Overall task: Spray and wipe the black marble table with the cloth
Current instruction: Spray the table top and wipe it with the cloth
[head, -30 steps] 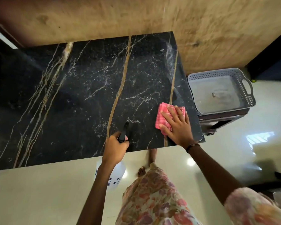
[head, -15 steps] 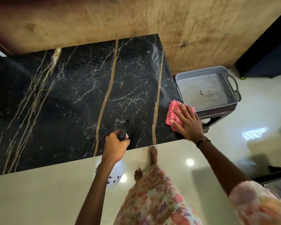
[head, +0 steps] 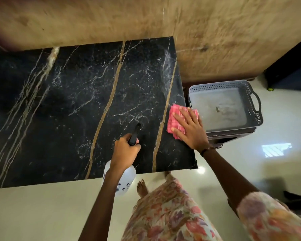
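Black marble bench (head: 73,105), pink cloth (head: 176,119) at its right edge, wiping under way.

The right hand (head: 189,131) presses the cloth flat, fingers spread on it; the left hand (head: 126,152) is clamped round a white spray bottle (head: 123,180) near the front edge. A faint misty patch, possibly spray, shows toward the far right corner; most of the bench looks still unwiped.

One table (head: 63,105) — one cloth (head: 176,119) — one spray bottle (head: 124,178); one basket (head: 250,94); two hands: left (head: 126,151), right (head: 189,130); one bare foot (head: 142,188).
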`<state>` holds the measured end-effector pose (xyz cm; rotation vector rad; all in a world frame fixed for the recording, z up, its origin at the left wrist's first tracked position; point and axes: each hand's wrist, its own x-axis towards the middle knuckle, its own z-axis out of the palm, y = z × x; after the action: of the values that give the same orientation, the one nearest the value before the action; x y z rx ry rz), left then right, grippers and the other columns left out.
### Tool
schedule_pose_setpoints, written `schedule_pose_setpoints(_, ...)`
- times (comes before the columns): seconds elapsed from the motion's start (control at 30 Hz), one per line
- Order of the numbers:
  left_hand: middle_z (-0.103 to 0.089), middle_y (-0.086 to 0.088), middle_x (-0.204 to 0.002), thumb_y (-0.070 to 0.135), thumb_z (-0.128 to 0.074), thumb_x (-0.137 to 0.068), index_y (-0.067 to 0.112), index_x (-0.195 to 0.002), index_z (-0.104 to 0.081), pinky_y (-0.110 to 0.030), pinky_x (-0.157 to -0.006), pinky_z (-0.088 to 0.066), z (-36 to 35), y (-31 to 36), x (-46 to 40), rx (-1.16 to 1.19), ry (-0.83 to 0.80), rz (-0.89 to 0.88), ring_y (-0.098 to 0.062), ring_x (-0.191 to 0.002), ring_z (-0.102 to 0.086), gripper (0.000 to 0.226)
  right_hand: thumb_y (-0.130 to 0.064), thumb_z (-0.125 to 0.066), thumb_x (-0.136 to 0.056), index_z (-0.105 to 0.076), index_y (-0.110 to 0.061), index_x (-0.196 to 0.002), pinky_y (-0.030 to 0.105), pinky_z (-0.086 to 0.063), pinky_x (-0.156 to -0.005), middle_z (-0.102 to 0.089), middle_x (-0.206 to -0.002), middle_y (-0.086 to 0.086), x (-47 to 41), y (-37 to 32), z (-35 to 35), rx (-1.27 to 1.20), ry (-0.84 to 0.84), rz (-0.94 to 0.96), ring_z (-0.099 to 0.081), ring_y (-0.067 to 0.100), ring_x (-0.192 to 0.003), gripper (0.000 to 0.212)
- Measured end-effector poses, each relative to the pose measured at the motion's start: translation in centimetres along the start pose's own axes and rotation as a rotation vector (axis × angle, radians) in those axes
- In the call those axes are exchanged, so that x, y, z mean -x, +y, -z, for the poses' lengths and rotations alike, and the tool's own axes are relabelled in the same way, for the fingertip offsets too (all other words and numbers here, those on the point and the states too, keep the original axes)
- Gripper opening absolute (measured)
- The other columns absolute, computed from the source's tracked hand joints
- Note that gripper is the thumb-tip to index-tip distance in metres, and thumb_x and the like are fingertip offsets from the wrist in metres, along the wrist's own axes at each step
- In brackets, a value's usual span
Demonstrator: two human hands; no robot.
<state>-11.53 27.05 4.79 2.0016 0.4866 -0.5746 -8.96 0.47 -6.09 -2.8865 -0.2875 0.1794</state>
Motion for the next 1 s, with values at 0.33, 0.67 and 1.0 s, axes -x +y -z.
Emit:
schedule_pose_setpoints(0.33,-0.055,-0.011,-0.065,0.004,-0.057,-0.075,0.013,-0.080,-0.062,-0.038,-0.055,-0.042,-2.5,5.2,-5.5,-0.008,0.044,0.040,-0.027,-0.051,-0.047,0.012,-0.067,-0.028,-0.093,-0.033,-0.034,-0.145,0.054,-0.011,-0.118,-0.031,-0.154,0.002,-3.4,-1.0,-0.3,0.063,-0.052,0.386,-0.018,0.029,-0.146,0.062)
schedule_pose_setpoints(0.67,-0.057,-0.013,-0.067,0.004,-0.057,-0.076,0.008,-0.082,-0.063,-0.047,-0.060,-0.050,-3.3,10.1,-11.0,-0.051,0.070,-0.029,-0.027,-0.059,-0.050,0.009,-0.065,-0.026,-0.092,-0.025,-0.036,-0.148,0.057,-0.006,-0.117,-0.024,-0.157,0.003,-20.1,1.1,1.1,0.056,0.043,0.033,-0.014,0.032,-0.146,0.063)
schedule_pose_setpoints(1.0,-0.057,-0.012,-0.066,0.004,-0.058,-0.077,0.005,-0.083,-0.062,-0.049,-0.064,-0.050,-3.4,14.3,-16.3,-0.053,0.061,-0.040,-0.030,-0.060,-0.051,0.007,-0.061,-0.033,-0.093,-0.037,-0.031,-0.144,0.054,-0.015,-0.117,-0.033,-0.153,0.004,-19.4,7.3,2.3,-0.006,0.076,0.199,-0.020,0.028,-0.145,0.059)
